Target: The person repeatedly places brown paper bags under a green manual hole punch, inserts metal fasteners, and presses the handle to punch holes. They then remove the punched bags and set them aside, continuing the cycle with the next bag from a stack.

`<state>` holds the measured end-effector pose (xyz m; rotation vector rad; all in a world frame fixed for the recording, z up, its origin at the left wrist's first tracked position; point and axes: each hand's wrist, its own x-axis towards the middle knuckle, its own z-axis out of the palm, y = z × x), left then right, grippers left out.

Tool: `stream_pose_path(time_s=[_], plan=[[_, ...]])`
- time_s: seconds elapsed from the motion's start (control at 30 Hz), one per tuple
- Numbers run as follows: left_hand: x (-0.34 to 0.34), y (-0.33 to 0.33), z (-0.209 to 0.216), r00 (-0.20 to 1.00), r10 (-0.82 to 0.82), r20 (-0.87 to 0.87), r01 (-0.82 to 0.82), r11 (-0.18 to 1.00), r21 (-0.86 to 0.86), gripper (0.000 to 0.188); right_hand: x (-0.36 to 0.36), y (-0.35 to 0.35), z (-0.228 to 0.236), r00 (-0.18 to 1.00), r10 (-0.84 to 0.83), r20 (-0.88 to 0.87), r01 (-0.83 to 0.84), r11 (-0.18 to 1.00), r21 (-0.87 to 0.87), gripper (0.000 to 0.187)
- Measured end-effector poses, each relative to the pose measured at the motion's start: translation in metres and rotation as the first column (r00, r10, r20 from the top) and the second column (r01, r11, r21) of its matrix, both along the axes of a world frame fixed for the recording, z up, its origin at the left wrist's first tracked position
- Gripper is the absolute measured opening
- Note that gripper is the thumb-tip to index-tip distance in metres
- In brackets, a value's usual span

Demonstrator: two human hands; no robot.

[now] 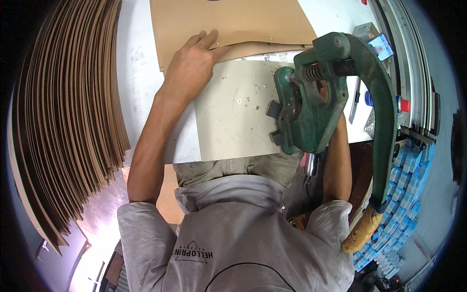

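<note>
My left hand (192,65) is at the near edge of a brown card sheet (238,22), fingers on top and thumb tucked under the edge. The edge bows up, leaving a gap above another brown sheet (243,51). Two small shiny metal eyelets sit along the upper sheet's near edge. To the right stands a green hand press (311,117) with a spring and a long curved lever (389,107). Behind the press, my right hand (322,91) is mostly hidden; a bit of finger shows through its frame, close to the spring.
A grey board (228,117) scattered with small metal bits lies before me. Far left stands a tall row of brown cards (68,112). Rightward are a phone-like card (381,47), a cutter knife (355,100), a red-capped can (404,105) and blue packets (406,185). The lever's yellow-wrapped handle (362,231) hangs lower right.
</note>
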<state>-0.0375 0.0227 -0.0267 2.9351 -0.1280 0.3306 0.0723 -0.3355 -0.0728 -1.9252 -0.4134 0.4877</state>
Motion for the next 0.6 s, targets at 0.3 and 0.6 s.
stream_pose_path(time_s=[0.3,0.6], plan=[[0.005,0.000,-0.004,1.000,-0.027,-0.014,0.025,0.995,-0.092,0.059,-0.004,0.005,0.015,0.999,-0.029,-0.038,0.030,0.999,0.034,0.051],[0.012,-0.014,-0.007,0.997,-0.035,0.069,0.042,0.994,-0.098,0.051,-0.004,0.017,0.010,0.996,-0.039,-0.076,0.045,0.996,0.078,0.037]])
